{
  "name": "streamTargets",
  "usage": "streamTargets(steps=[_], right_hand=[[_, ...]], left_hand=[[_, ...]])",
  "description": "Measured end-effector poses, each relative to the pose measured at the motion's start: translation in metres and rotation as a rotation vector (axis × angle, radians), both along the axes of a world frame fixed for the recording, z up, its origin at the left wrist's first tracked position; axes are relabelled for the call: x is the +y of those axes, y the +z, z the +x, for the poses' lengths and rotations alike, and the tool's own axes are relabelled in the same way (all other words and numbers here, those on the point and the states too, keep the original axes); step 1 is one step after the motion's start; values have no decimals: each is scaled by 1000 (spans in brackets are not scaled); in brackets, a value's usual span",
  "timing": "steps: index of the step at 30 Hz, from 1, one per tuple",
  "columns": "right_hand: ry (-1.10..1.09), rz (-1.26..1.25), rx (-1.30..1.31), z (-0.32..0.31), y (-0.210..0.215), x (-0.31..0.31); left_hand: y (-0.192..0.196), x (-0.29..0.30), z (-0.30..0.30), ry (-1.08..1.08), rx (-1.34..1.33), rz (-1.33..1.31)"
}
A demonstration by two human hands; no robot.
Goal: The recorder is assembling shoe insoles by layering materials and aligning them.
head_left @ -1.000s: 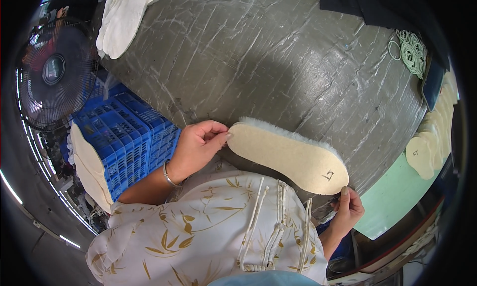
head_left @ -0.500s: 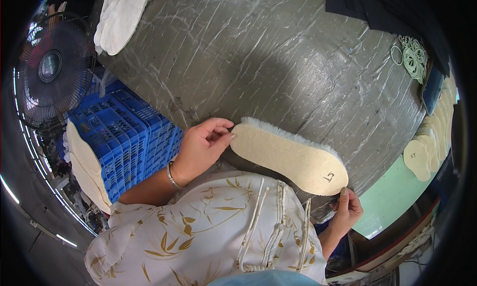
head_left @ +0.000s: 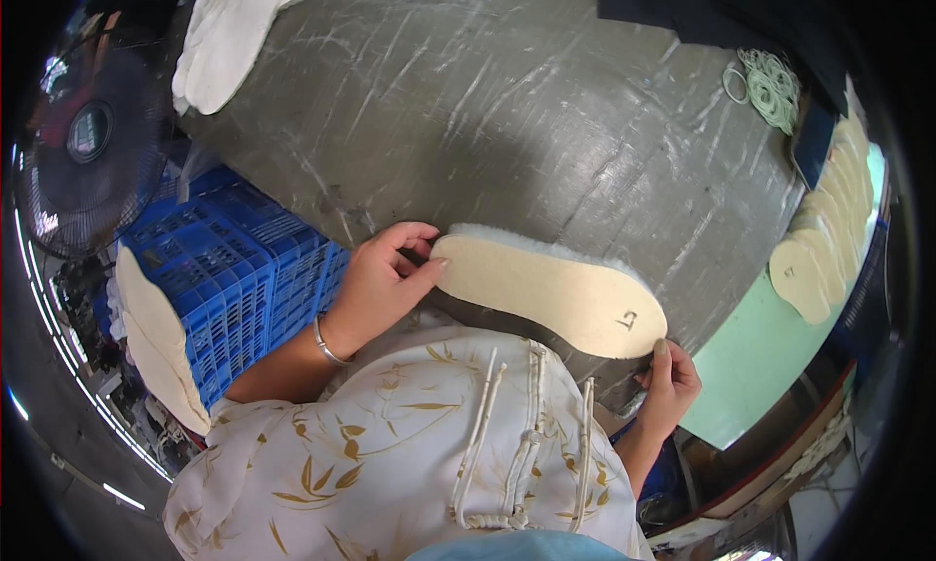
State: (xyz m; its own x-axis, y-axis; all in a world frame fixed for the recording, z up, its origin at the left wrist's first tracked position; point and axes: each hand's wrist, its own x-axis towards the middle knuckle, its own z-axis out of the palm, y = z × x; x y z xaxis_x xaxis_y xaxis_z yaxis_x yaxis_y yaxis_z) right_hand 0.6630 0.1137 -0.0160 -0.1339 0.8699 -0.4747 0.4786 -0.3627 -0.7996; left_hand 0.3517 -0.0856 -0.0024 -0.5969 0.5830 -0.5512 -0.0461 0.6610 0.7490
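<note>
A cream shoe insole (head_left: 551, 286) with a fluffy pale grey underside and a dark mark near one end is held between both hands, at the near edge of the grey worktop. My left hand (head_left: 382, 276) pinches its left end between thumb and fingers. At the marked right end, my right hand (head_left: 673, 381) grips the rim with thumb and fingertips. The fluffy pile shows only along the far edge; the rest of that side is hidden beneath.
Blue plastic crates (head_left: 229, 269) stand at the left, below a black fan (head_left: 93, 137). White insoles (head_left: 229, 44) lie at the far left of the worktop (head_left: 468, 93). Pale green loops (head_left: 770, 88) and dark cloth (head_left: 702, 10) sit far right. More cream insoles (head_left: 804, 273) overlap on a green board (head_left: 751, 366).
The view has shifted, so most things sit a little further left. Both hands keep hold of the insole, its position between them much the same.
</note>
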Motion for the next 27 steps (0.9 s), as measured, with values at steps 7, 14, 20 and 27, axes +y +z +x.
streamTargets(steps=[7,14,20,27], right_hand=[[25,5,38,-3,-2,2],[25,38,5,1,-5,2],[47,66,0,-1,-6,1],[23,70,-21,-5,-4,-2]], left_hand=[[-3,0,-6,145,-243,49],[2,-2,-6,169,-378,109],[-5,-9,-6,151,-315,252],[-3,-11,-2,114,-430,441]])
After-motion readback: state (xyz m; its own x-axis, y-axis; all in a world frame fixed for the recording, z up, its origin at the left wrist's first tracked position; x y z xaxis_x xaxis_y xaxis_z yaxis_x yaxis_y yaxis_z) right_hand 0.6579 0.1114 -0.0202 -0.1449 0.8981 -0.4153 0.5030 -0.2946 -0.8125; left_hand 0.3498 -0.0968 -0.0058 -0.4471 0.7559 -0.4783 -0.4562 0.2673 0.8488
